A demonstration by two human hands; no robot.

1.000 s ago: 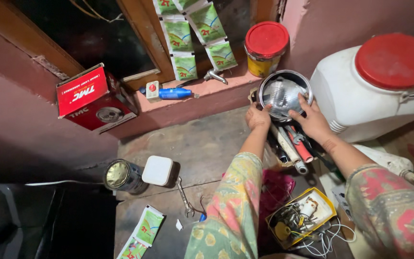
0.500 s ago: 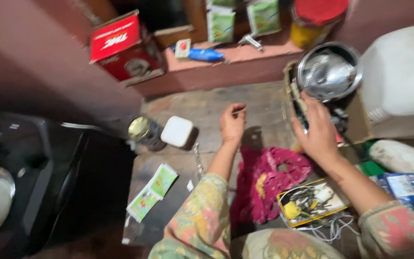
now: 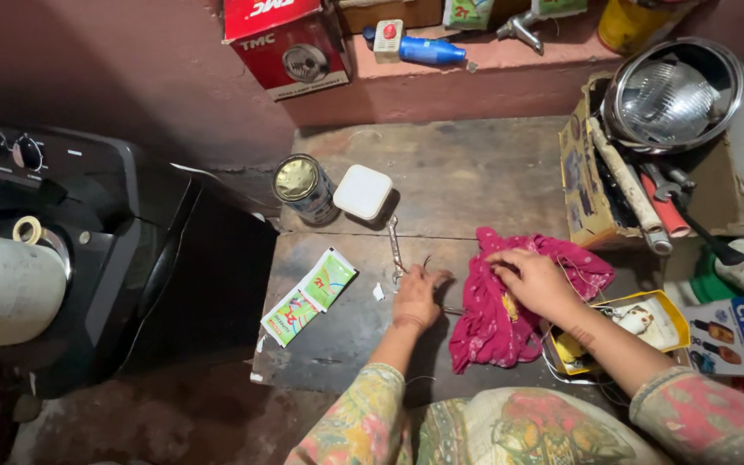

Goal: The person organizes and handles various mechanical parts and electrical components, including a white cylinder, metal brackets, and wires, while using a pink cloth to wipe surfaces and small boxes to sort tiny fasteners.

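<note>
We see the left hand (image 3: 418,297) at centre frame, fingers curled down onto small metal bits on the worn wooden desk (image 3: 475,172), though what they pinch we cannot tell. The right hand (image 3: 534,282), just right of it, lies with fingers loosely spread on the crumpled pink cloth (image 3: 497,331). We judge sorting is in hand, calling for a fine pinch beside that soft, bunched fabric.

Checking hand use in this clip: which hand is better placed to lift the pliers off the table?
Left, probably. The left hand is already on the pliers near their handles, while the right hand rests farther off on the pink cloth.
</note>
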